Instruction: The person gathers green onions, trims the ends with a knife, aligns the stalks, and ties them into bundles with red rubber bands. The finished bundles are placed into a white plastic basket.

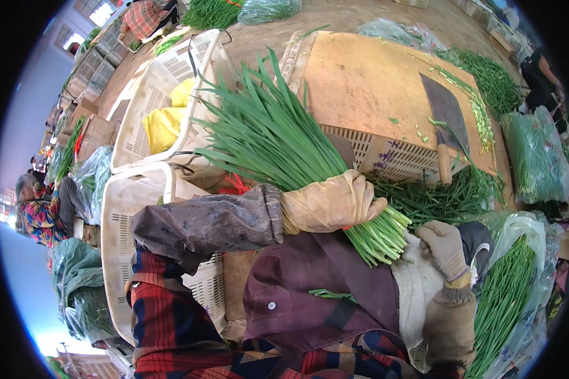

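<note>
My left hand point(334, 201), in a cream rubber glove, grips a thick bunch of garlic chives point(275, 137) near its pale cut ends, with the long green leaves fanning to the upper left. My right hand point(441, 241), in a knit glove, has its fingers curled beside a white cloth point(410, 279) on my lap; whether it pinches anything cannot be told. Beyond the bunch lies a wooden board point(360, 80) on a white plastic crate point(374, 147). A cleaver point(443, 113) rests there, its wooden handle over the near edge, by chopped stem ends.
White plastic crates stand at the left, one holding yellow plastic bags point(163, 128). Loose green leaves point(436, 194) heap below the board. An open plastic bag of chives point(507, 298) lies at the right. A person in a floral top point(40, 213) sits far left; others are farther off.
</note>
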Demonstrator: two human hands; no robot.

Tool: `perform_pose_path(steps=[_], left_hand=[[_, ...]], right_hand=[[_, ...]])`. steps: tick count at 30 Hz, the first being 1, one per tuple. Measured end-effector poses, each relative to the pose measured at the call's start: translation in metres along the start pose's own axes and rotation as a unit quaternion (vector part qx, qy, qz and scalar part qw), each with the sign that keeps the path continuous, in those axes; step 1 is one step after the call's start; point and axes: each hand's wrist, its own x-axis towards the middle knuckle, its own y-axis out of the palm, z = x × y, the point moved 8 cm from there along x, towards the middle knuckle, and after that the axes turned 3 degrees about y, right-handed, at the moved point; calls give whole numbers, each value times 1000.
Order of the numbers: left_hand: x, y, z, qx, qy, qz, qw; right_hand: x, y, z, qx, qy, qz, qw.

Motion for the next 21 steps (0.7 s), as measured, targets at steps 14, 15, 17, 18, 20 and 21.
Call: perform_pose_path(steps=[14, 15, 17, 18, 20, 21], left_hand=[[-20, 2, 93, -460, -261, -137, 838], [-38, 1, 113, -507, -308, -222, 774], [-109, 31, 155, -620, -513, -228, 548], [-136, 36, 174, -655, -522, -356, 415], [-181, 44, 187, -721, -434, -491, 225], [-209, 47, 197, -728, -434, -499, 181]], right_hand=[[-15, -36, 5, 11, -62, -91, 994], [-15, -37, -4, 64, -16, -88, 994], [-14, -33, -5, 103, -30, -70, 992], [-14, -36, -3, 65, -59, -99, 991], [-8, -31, -9, 79, -64, -90, 991], [-4, -29, -14, 72, -53, -97, 991]])
